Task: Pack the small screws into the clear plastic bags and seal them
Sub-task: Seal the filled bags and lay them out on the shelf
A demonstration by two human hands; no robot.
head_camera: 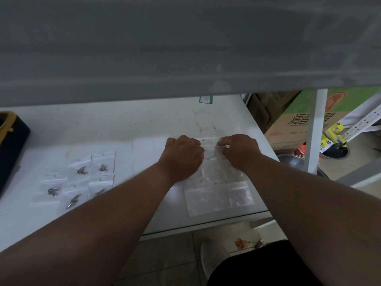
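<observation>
— Hands: left hand (182,154) and right hand (239,150) both pinch one clear zip bag (209,146) between them, atop empty bags (218,195).
— Risk?
— Thin film slipping; neighbouring bags dragged. Filled screw bags (82,178) lie well left.

Above my white worktable (103,129) hangs a grey shelf (185,48). A dark blue case with yellow trim (10,145) lies at far left. At right: a cardboard box (292,124), metal bowls (290,159), yellow packets (332,135).

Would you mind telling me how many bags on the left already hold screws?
5: two in the back row, three in front; blur may hide more.
</observation>
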